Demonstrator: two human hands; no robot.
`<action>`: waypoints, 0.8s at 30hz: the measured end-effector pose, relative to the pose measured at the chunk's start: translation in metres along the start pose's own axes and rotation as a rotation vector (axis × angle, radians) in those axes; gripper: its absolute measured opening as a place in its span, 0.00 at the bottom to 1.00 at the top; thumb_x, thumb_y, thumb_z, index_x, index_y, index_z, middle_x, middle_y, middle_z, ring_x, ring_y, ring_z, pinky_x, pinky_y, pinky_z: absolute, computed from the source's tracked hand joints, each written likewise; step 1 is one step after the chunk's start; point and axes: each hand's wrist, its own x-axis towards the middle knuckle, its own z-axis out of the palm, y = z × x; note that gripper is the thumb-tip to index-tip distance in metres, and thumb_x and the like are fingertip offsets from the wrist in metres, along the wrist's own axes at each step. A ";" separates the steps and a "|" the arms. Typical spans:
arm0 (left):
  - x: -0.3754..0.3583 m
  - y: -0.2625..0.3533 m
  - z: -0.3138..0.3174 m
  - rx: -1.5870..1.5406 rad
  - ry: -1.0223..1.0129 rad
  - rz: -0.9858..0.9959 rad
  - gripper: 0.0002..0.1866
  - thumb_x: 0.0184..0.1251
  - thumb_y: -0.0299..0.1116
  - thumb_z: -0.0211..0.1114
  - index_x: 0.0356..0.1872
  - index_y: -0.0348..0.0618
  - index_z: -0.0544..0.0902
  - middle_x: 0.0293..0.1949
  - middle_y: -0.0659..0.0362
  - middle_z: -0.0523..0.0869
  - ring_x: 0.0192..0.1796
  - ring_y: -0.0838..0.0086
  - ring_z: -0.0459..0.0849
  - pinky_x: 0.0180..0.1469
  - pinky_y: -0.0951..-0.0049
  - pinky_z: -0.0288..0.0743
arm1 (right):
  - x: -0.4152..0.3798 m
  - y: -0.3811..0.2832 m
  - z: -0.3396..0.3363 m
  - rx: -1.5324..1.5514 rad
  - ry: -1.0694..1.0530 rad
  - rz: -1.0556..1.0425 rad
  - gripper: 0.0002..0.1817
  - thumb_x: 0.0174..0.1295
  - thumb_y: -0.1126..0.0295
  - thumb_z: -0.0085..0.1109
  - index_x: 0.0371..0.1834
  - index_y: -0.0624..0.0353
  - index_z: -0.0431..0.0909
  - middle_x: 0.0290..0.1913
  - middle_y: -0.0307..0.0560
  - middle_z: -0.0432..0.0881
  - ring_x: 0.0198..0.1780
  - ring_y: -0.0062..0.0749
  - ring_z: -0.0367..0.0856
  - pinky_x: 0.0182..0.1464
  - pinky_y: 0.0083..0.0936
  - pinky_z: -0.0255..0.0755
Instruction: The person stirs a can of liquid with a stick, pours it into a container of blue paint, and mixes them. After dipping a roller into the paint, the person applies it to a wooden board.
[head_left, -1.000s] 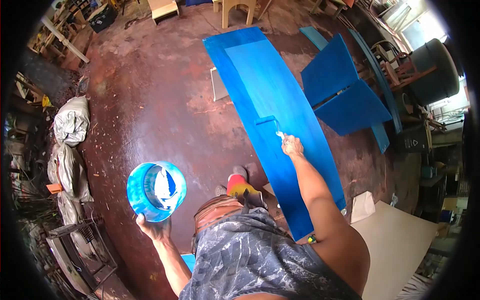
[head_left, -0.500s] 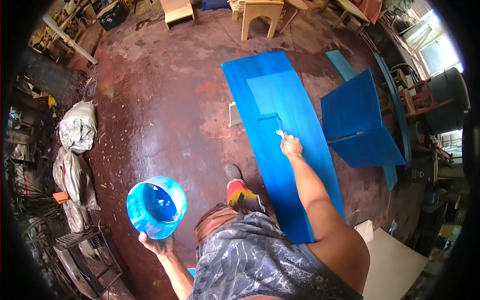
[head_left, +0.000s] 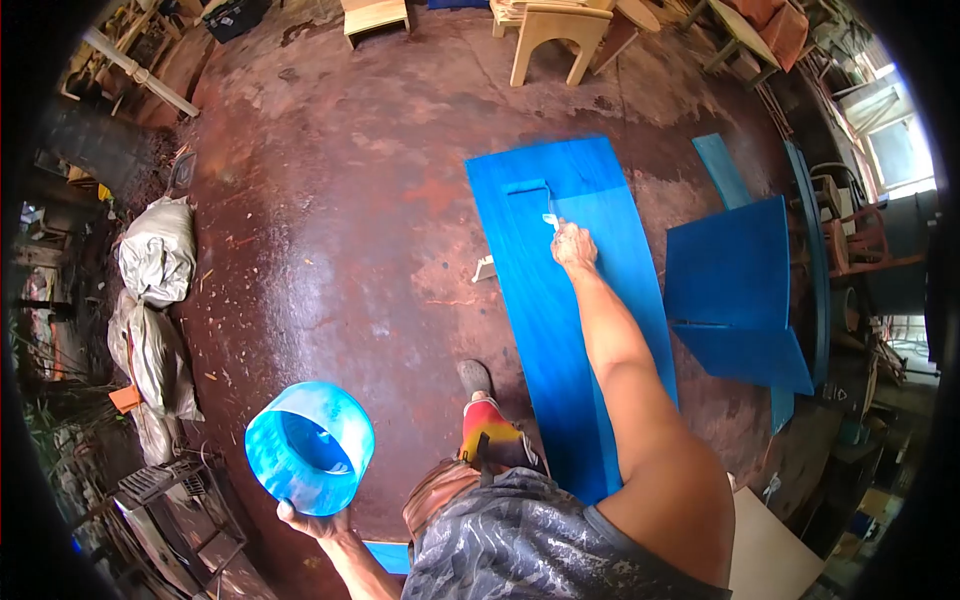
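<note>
My right hand is closed around the handle of a paint roller. The roller's blue sleeve lies on a long board coated in blue, close to its far end. A lighter blue patch shows on the board to the right of the roller. At lower left, my left hand grips a round paint bucket by its underside. The bucket is smeared with blue and white and tilts so that blue paint shows inside; most of the left fingers are hidden beneath it.
Right of the board stand blue-painted panels and a narrow blue strip. Full sacks lie along the left side. Wooden furniture stands at the far end. A pale sheet lies at lower right on the reddish floor.
The roller in my right hand has moved up the board to near its far end. The bucket in my left hand is slightly lower and tilted differently. The view has shifted a little.
</note>
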 end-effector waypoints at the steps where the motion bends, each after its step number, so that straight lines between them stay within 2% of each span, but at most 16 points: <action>1: 0.001 -0.001 0.006 -0.004 0.007 -0.001 0.58 0.51 0.53 0.79 0.83 0.44 0.60 0.80 0.48 0.66 0.78 0.47 0.68 0.77 0.38 0.68 | 0.018 -0.006 0.004 -0.009 0.022 -0.008 0.17 0.68 0.63 0.62 0.60 0.46 0.85 0.53 0.52 0.91 0.58 0.57 0.89 0.58 0.52 0.85; 3: 0.004 -0.002 0.009 -0.020 0.019 0.002 0.58 0.50 0.52 0.79 0.83 0.44 0.61 0.80 0.47 0.65 0.78 0.46 0.67 0.78 0.37 0.67 | 0.038 -0.022 -0.001 -0.010 0.030 -0.026 0.16 0.70 0.65 0.61 0.60 0.47 0.85 0.56 0.53 0.90 0.59 0.57 0.88 0.58 0.53 0.85; 6: 0.005 -0.003 0.015 -0.048 -0.047 0.007 0.55 0.55 0.50 0.79 0.83 0.44 0.61 0.81 0.48 0.65 0.81 0.47 0.64 0.81 0.36 0.59 | 0.067 -0.044 -0.012 0.028 0.005 -0.062 0.17 0.70 0.65 0.60 0.60 0.47 0.85 0.57 0.55 0.89 0.60 0.57 0.88 0.60 0.52 0.84; 7: 0.006 -0.002 0.020 -0.041 -0.048 -0.011 0.55 0.54 0.50 0.79 0.83 0.45 0.61 0.81 0.48 0.66 0.80 0.46 0.64 0.80 0.34 0.61 | 0.091 -0.044 -0.003 0.074 -0.003 -0.078 0.16 0.71 0.65 0.60 0.60 0.48 0.85 0.57 0.56 0.90 0.60 0.58 0.88 0.60 0.51 0.84; 10: 0.007 -0.001 0.017 -0.002 0.055 0.012 0.58 0.50 0.52 0.79 0.83 0.44 0.62 0.80 0.47 0.65 0.78 0.46 0.68 0.78 0.37 0.67 | 0.106 -0.069 -0.023 0.083 0.070 -0.042 0.16 0.72 0.63 0.59 0.59 0.48 0.86 0.55 0.56 0.90 0.60 0.59 0.87 0.61 0.51 0.83; 14: -0.002 -0.001 0.005 -0.027 0.077 0.024 0.57 0.50 0.52 0.79 0.82 0.46 0.62 0.80 0.48 0.65 0.78 0.47 0.67 0.78 0.36 0.65 | 0.124 -0.051 -0.011 0.170 0.037 -0.048 0.15 0.74 0.59 0.57 0.57 0.48 0.88 0.55 0.57 0.90 0.58 0.60 0.88 0.58 0.52 0.83; 15: -0.004 -0.001 0.003 -0.029 0.074 0.023 0.57 0.50 0.52 0.79 0.82 0.46 0.62 0.81 0.48 0.65 0.79 0.47 0.67 0.79 0.36 0.65 | 0.119 -0.041 -0.003 0.196 0.063 -0.087 0.15 0.75 0.58 0.57 0.54 0.50 0.89 0.54 0.58 0.91 0.56 0.61 0.88 0.57 0.53 0.82; 18: -0.004 0.002 0.001 -0.027 0.049 0.001 0.57 0.51 0.52 0.79 0.83 0.47 0.62 0.81 0.49 0.65 0.79 0.48 0.66 0.79 0.36 0.63 | 0.093 -0.011 0.012 0.088 0.127 -0.104 0.17 0.74 0.57 0.58 0.56 0.48 0.91 0.48 0.56 0.93 0.51 0.58 0.91 0.50 0.49 0.84; 19: -0.009 -0.003 -0.006 -0.026 0.037 -0.008 0.57 0.51 0.52 0.79 0.83 0.47 0.62 0.81 0.49 0.64 0.80 0.48 0.65 0.80 0.36 0.63 | 0.081 0.005 0.018 0.074 0.059 -0.092 0.19 0.73 0.57 0.58 0.61 0.45 0.89 0.49 0.58 0.92 0.51 0.62 0.90 0.51 0.53 0.84; 22: -0.008 0.001 -0.017 -0.025 -0.003 -0.035 0.57 0.52 0.52 0.79 0.83 0.46 0.61 0.82 0.49 0.64 0.80 0.48 0.65 0.80 0.36 0.62 | 0.011 0.035 0.011 -0.022 0.062 -0.250 0.17 0.75 0.58 0.56 0.61 0.46 0.85 0.48 0.58 0.91 0.54 0.64 0.89 0.53 0.57 0.84; 24: -0.004 0.005 -0.029 -0.023 -0.057 -0.067 0.57 0.54 0.54 0.79 0.84 0.51 0.60 0.83 0.52 0.63 0.82 0.49 0.63 0.81 0.35 0.58 | -0.030 0.061 0.018 -0.029 0.033 -0.206 0.17 0.75 0.58 0.56 0.63 0.44 0.83 0.47 0.58 0.91 0.53 0.63 0.89 0.52 0.58 0.84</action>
